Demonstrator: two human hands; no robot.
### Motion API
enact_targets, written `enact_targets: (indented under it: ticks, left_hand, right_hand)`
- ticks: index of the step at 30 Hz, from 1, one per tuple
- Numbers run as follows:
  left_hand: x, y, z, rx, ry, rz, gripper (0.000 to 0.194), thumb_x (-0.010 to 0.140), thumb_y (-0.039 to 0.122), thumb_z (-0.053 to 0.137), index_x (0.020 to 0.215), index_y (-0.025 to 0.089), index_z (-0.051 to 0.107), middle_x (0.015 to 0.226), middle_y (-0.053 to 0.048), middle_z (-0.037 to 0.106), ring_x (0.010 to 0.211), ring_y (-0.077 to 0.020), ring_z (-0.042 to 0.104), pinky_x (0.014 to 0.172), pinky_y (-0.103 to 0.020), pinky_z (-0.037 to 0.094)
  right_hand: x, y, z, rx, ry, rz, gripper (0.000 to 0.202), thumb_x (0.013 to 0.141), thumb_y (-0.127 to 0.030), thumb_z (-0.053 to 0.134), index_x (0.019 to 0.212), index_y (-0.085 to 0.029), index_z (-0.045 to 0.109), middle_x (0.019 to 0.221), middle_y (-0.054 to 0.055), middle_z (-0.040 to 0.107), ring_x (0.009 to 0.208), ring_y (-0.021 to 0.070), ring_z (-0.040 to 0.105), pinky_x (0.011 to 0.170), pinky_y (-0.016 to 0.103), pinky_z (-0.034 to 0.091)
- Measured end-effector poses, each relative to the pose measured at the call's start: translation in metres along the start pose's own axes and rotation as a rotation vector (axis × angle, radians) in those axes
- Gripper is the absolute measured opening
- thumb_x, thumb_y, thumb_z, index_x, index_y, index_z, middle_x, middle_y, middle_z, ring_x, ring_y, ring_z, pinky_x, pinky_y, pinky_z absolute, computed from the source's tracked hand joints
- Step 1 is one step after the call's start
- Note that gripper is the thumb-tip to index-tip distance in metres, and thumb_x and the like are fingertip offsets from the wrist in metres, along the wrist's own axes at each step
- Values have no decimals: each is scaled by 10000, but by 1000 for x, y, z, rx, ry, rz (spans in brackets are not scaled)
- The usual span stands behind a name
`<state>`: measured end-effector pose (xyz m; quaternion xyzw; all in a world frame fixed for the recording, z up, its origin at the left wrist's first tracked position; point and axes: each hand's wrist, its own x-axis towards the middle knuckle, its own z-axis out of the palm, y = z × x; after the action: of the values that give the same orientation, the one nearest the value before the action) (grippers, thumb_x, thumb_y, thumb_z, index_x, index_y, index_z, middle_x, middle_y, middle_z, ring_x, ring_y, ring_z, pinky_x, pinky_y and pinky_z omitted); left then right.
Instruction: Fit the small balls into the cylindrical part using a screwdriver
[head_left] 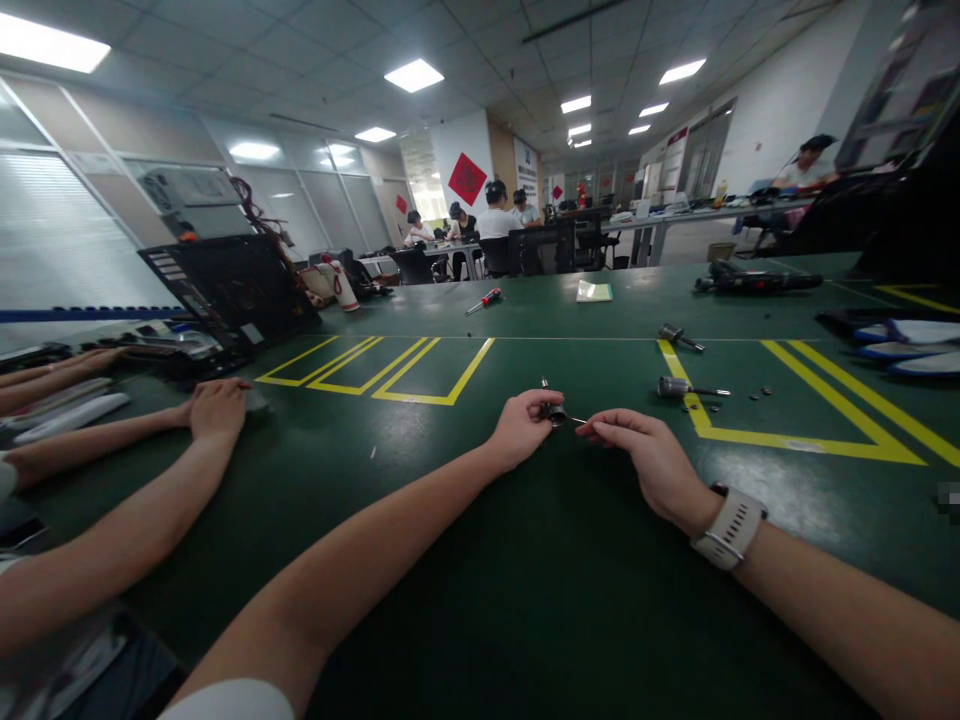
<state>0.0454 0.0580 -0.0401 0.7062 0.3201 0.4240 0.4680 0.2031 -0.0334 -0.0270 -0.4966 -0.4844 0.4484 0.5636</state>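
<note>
Over on my far left there's another person's hands (217,408) resting on the green surface (480,620), with a big black panel (225,290) leaning at a slant behind them. Next come some yellow tape outlines (413,399), then a red-handled screwdriver (489,298) lying further back.

Right in front of me, my left hand (519,428) has its thumb and fingers pinched around a small metal part (556,414), dark and roundish, held just over the surface. My right hand (649,455), the one with the pale-strapped watch (729,528), pinches a thin rod (577,420) in its fingertips, pointing left at that part. Looks like metal, but it's tiny from here, so don't quote me. A pale yellow notepad (595,291) sits behind.

Right of my fingers, two metal cylinders with shafts (673,387) lie on their sides, one behind the other, near a larger taped outline (795,443). Little dark bits (756,397) are scattered beside the nearer one. Further back lies a black tool (757,280), and way right, some blue-and-white items (911,340).
</note>
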Motion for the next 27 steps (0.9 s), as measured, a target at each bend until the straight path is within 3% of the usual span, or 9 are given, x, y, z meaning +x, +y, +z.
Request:
enact_targets:
  ticks: [7,11,14,19,27]
  left_hand:
    - [1,-6,-2,23,1,-9,417,656,-40,554,1038,111,623,990,-95,676,883,-167,653,926,-386,479]
    - [1,-6,-2,-1,41,-96,432,662,-24,565,1063,129,617,919,-79,683,801,-170,658,848,-401,517]
    - [3,-7,-4,-50,203,-145,396,647,-25,592,1001,141,645,948,-71,677,854,-173,647,877,-383,507]
    - [12,-14,-9,-175,519,-212,367,655,-30,583,970,147,646,1026,-81,642,937,-178,617,885,-374,505]
    - [16,-6,-5,-193,694,-181,329,629,-23,564,917,120,635,951,-74,636,899,-172,615,882,-361,498]
  right_hand:
    - [-2,-1,1,7,-14,-3,147,719,-291,597,741,-160,661,783,61,686,815,209,601,812,375,410]
    - [-3,-4,1,-2,-12,-32,155,738,-306,585,747,-165,647,781,59,678,808,206,598,805,376,418]
    - [-4,-3,1,-80,14,-55,184,764,-341,561,797,-176,633,846,63,668,833,209,586,785,370,428]
    - [-5,1,7,-513,-9,-128,212,814,-356,491,951,-218,575,962,60,622,886,230,575,770,383,435]
    - [14,5,46,-732,-145,-211,191,834,-219,457,1012,-168,505,1003,129,596,921,251,571,786,397,433]
